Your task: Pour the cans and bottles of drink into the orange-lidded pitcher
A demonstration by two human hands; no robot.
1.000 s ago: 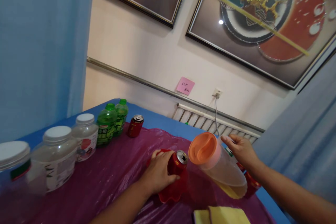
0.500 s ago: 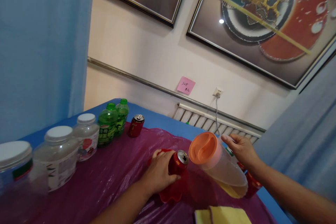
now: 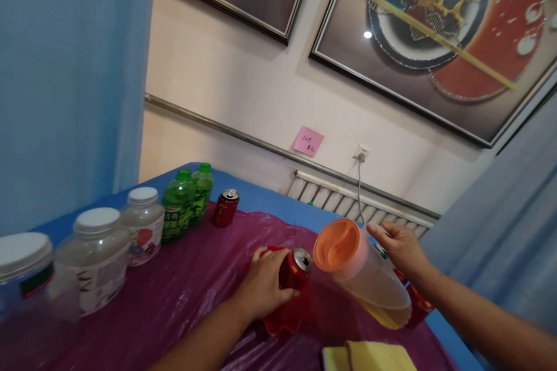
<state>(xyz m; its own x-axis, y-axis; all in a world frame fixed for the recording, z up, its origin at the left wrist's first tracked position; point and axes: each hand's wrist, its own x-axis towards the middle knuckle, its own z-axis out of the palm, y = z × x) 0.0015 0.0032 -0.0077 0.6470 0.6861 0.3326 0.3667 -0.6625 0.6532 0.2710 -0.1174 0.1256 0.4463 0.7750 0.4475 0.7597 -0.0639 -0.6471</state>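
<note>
My left hand [image 3: 264,281] is closed around a red drink can [image 3: 296,267] whose silver top has an open mouth. The can is over a red dish with a wavy rim [image 3: 282,323], partly hidden by the hand. My right hand [image 3: 400,246] grips the handle side of a clear plastic pitcher [image 3: 369,278]; its fingers partly cover the handle. The pitcher leans left, its orange lid [image 3: 338,245] close beside the can's top. A little yellowish liquid [image 3: 389,316] lies at its lower end. No stream between pitcher and can can be made out.
A folded yellow cloth [image 3: 369,357] lies at the front edge. On the left stand clear jars with white lids [image 3: 98,261], two green bottles [image 3: 178,207] and another red can [image 3: 225,208]. More red cans [image 3: 418,305] are partly hidden behind the pitcher. Purple plastic sheeting [image 3: 183,295] covers the table.
</note>
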